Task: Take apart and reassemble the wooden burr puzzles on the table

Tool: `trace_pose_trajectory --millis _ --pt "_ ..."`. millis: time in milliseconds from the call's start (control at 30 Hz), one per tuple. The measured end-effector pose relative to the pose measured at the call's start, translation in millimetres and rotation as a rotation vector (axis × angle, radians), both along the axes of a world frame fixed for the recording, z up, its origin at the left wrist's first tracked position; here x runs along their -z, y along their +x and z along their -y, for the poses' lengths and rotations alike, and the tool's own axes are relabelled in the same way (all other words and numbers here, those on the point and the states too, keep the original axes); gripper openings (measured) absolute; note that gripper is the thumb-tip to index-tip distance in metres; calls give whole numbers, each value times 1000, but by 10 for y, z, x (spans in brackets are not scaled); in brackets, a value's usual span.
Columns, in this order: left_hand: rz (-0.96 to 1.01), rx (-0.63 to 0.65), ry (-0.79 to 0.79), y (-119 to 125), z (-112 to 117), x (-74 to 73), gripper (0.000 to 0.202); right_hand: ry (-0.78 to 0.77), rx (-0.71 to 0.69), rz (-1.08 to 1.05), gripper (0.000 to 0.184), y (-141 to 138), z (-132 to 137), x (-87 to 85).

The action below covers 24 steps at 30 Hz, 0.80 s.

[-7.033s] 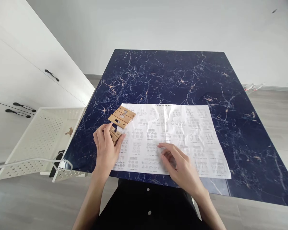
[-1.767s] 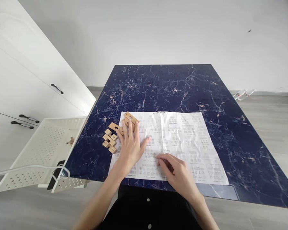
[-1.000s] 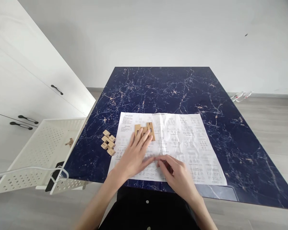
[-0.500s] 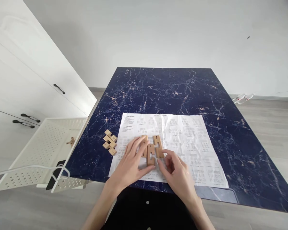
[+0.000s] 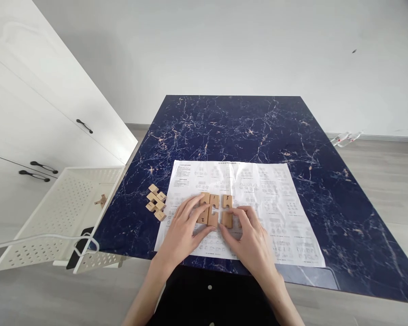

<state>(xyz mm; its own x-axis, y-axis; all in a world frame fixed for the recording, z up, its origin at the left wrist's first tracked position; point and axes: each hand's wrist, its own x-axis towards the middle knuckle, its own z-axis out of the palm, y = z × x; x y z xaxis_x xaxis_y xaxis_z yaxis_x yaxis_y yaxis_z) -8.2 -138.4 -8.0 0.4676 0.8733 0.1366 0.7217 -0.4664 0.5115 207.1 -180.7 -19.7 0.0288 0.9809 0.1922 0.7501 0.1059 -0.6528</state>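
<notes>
Three notched, numbered wooden puzzle pieces lie on a printed paper sheet (image 5: 275, 203). The piece marked 2 (image 5: 203, 219) and the piece marked 1 (image 5: 213, 219) stand side by side, edges touching. My left hand (image 5: 181, 230) grips this pair, its fingers over the far and left side and its thumb at the near end of piece 1. A narrow gap to the right is the piece marked 3 (image 5: 227, 220), upright in line with the others. My right hand (image 5: 253, 236) holds it between thumb and fingers at its lower right part.
More notched wooden pieces (image 5: 156, 202) sit in a cluster left of the sheet on the dark blue marbled table (image 5: 231, 127). Beside the table, a white perforated basket (image 5: 54, 217) contains a small wooden piece (image 5: 101, 200). A white cable (image 5: 47, 236) crosses the basket.
Piece 1 has slid away from me until level with piece 2. Piece 3 has turned from slanted to straight and shifted slightly right, with my right hand now on it.
</notes>
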Motion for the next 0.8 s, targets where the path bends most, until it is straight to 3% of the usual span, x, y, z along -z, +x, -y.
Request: trace_pose_trajectory --millis 333,633,800 --pt "69 -87 68 -2 -7 17 21 10 36 -57 26 7 6 -11" --pt "46 -220 162 27 -17 54 30 -65 155 -18 32 -81 -64 -5" --pt "-17 -248 175 44 -19 81 23 -194 125 1 29 -61 -144 -62"
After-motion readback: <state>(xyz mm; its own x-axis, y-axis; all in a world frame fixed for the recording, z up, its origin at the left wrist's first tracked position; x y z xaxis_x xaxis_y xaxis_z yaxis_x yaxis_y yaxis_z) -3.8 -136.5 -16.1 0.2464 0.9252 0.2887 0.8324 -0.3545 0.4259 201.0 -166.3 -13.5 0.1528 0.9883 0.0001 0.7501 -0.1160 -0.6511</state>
